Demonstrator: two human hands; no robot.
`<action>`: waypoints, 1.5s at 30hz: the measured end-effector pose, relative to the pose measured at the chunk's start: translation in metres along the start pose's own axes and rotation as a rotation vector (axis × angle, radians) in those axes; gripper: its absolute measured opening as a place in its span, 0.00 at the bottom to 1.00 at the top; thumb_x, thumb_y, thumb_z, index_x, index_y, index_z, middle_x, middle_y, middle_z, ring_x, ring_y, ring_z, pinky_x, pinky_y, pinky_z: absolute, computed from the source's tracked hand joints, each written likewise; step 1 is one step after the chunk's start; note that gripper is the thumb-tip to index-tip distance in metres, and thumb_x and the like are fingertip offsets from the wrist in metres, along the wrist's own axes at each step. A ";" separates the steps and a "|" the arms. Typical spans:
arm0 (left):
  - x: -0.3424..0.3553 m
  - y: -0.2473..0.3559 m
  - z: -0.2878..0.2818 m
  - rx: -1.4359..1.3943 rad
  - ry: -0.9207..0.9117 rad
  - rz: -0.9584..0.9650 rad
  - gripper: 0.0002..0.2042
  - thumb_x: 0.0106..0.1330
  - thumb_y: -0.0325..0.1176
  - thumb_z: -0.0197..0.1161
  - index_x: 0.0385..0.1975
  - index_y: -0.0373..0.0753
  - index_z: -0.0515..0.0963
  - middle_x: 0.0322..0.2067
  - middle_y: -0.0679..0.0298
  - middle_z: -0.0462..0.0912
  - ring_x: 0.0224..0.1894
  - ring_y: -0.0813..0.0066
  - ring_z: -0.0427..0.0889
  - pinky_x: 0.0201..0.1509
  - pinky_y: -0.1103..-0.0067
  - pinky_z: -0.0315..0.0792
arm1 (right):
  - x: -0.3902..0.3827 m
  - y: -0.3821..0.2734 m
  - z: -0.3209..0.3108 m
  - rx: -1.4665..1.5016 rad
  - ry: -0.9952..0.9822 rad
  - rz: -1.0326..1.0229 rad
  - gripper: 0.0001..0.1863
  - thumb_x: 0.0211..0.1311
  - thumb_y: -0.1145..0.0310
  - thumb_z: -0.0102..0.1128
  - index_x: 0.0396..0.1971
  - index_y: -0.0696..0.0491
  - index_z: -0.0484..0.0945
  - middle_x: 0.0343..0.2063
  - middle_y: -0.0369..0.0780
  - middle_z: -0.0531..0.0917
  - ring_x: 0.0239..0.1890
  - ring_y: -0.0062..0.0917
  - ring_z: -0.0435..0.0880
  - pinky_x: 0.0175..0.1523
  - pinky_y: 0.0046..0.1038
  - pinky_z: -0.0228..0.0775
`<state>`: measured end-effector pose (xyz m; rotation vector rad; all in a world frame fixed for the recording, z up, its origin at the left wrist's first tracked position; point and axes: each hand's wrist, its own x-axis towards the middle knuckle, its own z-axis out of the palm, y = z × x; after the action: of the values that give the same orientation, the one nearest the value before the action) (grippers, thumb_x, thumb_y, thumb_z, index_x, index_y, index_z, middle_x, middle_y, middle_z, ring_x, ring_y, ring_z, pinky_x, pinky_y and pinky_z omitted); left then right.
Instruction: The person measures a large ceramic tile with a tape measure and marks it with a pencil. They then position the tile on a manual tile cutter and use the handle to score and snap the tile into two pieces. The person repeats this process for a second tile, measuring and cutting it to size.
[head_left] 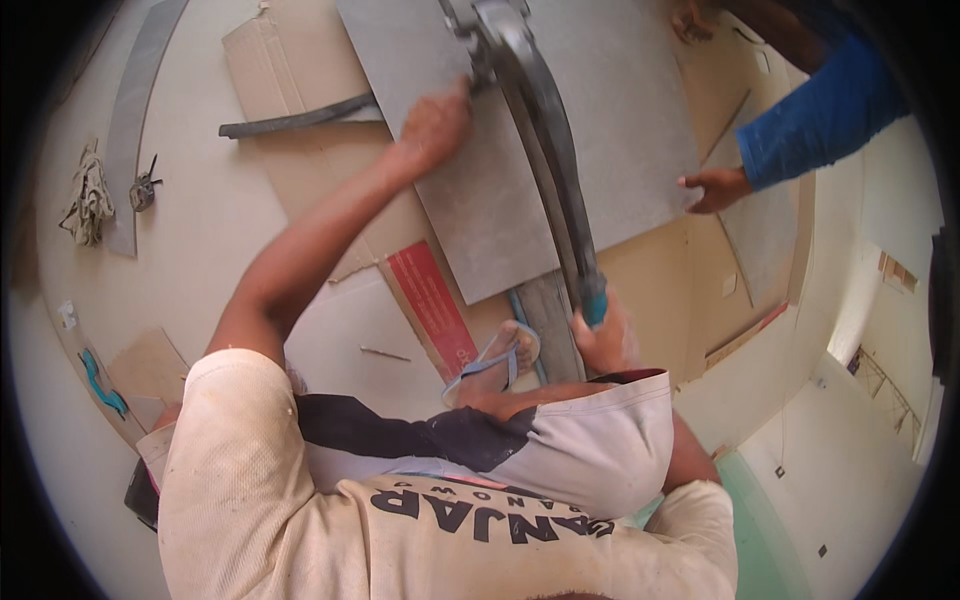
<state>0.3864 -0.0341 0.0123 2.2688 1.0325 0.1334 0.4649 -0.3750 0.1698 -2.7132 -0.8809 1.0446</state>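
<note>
Cutter handle [562, 160] over grey tile [630, 130], long axis near-to-far, far end leaning slightly L; teal end pts back twd wearer, just past tile's near edge. R hand [608, 342] wrapped rd that end. L hand [437, 130] curled nr cutter head [502, 22]; can't tell if gripping. Co-worker's hand [715, 190] at tile's R edge.

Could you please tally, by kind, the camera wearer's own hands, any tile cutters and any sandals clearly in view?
Wearer's hands: 2 (left hand, right hand)
Tile cutter: 1
Blue-strapped sandal: 1
Total: 4
</note>
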 end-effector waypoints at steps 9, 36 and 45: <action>0.225 -0.122 -0.094 0.102 0.264 0.009 0.21 0.70 0.42 0.42 0.55 0.38 0.71 0.42 0.40 0.81 0.47 0.40 0.80 0.51 0.56 0.73 | 0.193 -0.226 -0.084 -0.125 -0.095 -0.242 0.20 0.53 0.63 0.62 0.39 0.64 0.76 0.29 0.57 0.82 0.36 0.50 0.83 0.44 0.42 0.74; 0.182 -0.103 -0.118 0.171 0.088 -0.053 0.27 0.64 0.31 0.51 0.66 0.49 0.64 0.63 0.54 0.67 0.66 0.56 0.66 0.69 0.66 0.62 | 0.113 -0.243 -0.161 0.451 -0.115 -0.324 0.16 0.53 0.61 0.66 0.28 0.59 0.75 0.18 0.37 0.76 0.19 0.18 0.76 0.24 0.22 0.72; 0.169 -0.092 -0.126 0.187 0.028 -0.075 0.25 0.61 0.34 0.54 0.61 0.44 0.71 0.57 0.50 0.75 0.61 0.52 0.73 0.66 0.67 0.66 | 0.104 -0.235 -0.146 0.456 -0.118 -0.273 0.13 0.53 0.63 0.63 0.27 0.57 0.73 0.17 0.36 0.75 0.17 0.18 0.76 0.23 0.22 0.70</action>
<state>0.4012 0.1941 0.0312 2.3972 1.1867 0.0386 0.5077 -0.1081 0.2879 -2.1134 -0.8704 1.1823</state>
